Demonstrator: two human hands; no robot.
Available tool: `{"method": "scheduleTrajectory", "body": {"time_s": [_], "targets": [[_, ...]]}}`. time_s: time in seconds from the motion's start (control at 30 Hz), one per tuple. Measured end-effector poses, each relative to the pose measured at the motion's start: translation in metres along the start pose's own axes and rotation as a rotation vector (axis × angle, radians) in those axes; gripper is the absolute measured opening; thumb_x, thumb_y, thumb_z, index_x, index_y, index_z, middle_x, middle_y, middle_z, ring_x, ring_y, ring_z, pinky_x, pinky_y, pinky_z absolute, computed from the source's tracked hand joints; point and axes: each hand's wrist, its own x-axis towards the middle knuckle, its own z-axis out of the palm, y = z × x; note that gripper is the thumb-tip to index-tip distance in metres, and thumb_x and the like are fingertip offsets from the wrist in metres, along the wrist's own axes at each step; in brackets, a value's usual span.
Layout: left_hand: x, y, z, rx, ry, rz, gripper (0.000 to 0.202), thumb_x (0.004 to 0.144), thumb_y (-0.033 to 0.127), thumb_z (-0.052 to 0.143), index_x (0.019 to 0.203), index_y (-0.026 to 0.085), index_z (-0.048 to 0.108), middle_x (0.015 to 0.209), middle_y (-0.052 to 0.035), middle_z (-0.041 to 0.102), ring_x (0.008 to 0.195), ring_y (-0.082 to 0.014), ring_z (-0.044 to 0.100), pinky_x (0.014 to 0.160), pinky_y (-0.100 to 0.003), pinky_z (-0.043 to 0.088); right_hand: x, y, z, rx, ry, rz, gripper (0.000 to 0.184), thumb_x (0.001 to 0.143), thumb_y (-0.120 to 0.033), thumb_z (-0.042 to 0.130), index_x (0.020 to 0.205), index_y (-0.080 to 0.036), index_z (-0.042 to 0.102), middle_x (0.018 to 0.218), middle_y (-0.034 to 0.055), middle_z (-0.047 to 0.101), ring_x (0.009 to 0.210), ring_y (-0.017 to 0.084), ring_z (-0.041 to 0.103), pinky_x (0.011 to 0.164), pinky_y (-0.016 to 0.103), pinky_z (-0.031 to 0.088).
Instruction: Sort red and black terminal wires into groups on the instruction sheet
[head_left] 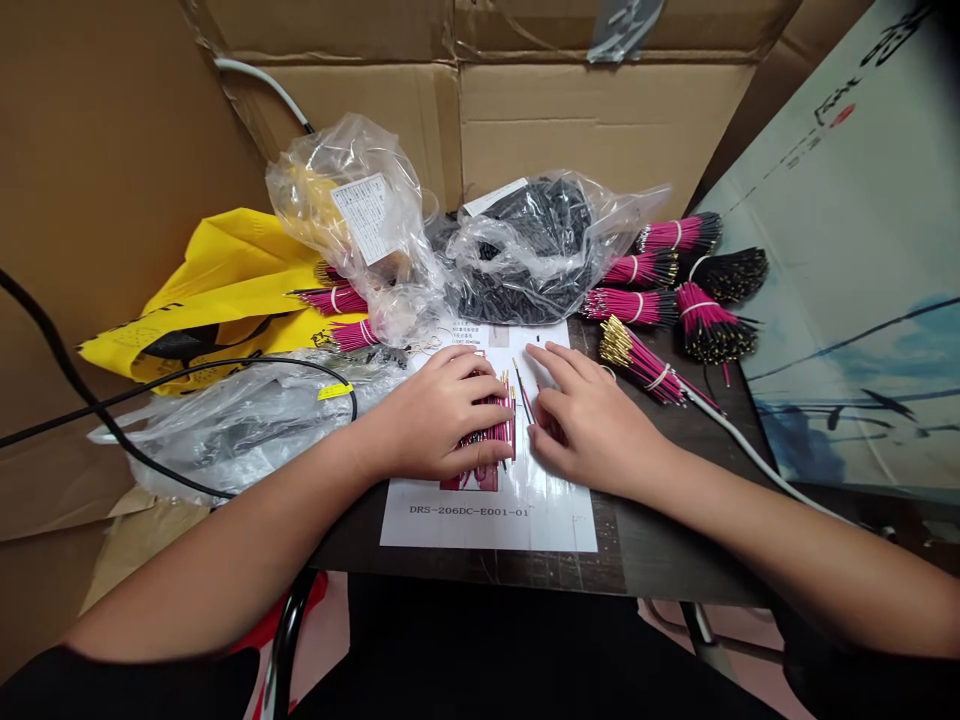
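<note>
My left hand [442, 410] lies palm down on a loose pile of short pink wires [501, 428] with gold tips, fingers curled over them. My right hand [592, 420] rests beside it, fingers stretched flat toward the wires; a few pink wires show under its palm. Both hands are on a white printed sheet [487, 515] marked DRS-206DC-E001-01, which lies on a dark table [660, 560]. A single dark wire [523, 390] lies between the two hands.
Bundled pink and black wires [675, 290] lie at the back right. A clear bag of black parts [540, 250], another clear bag [352, 210], a yellow bag [225, 290] and crumpled plastic [247, 420] sit behind and left. Cardboard walls [585, 110] surround; black cable [75, 390] at left.
</note>
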Motion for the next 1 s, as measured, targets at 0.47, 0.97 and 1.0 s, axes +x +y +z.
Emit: {"method": "scheduleTrajectory", "body": {"time_s": [0.47, 0.97, 1.0], "targets": [[0.001, 0.005, 0.002, 0.019, -0.015, 0.000, 0.048, 0.101, 0.057, 0.046, 0.120, 0.020, 0.071, 0.132, -0.0107, 0.068, 0.124, -0.0335, 0.053, 0.114, -0.057, 0.033, 0.004, -0.021, -0.009, -0.246, -0.142, 0.027, 0.027, 0.089, -0.024, 0.058, 0.095, -0.008, 0.079, 0.162, 0.0211, 0.038, 0.150, 0.042, 0.033, 0.121, 0.066, 0.026], [-0.002, 0.000, 0.003, 0.079, 0.095, -0.028, 0.046, 0.100, 0.055, 0.049, 0.097, 0.017, 0.074, 0.117, -0.0140, 0.065, 0.111, -0.0311, 0.053, 0.101, -0.050, 0.043, 0.005, -0.028, 0.009, 0.222, 0.086, 0.268, 0.017, 0.082, -0.024, 0.062, 0.069, -0.020, 0.071, 0.154, 0.0095, 0.052, 0.149, 0.038, 0.036, 0.123, 0.064, 0.024], [-0.002, 0.000, 0.003, 0.081, 0.103, -0.036, 0.045, 0.099, 0.054, 0.051, 0.095, 0.017, 0.074, 0.112, -0.0131, 0.065, 0.106, -0.0297, 0.054, 0.097, -0.048, 0.044, 0.004, -0.027, 0.011, 0.220, 0.093, 0.246, 0.018, 0.085, -0.025, 0.061, 0.071, -0.020, 0.072, 0.153, 0.0091, 0.052, 0.149, 0.037, 0.036, 0.123, 0.065, 0.022]]}}
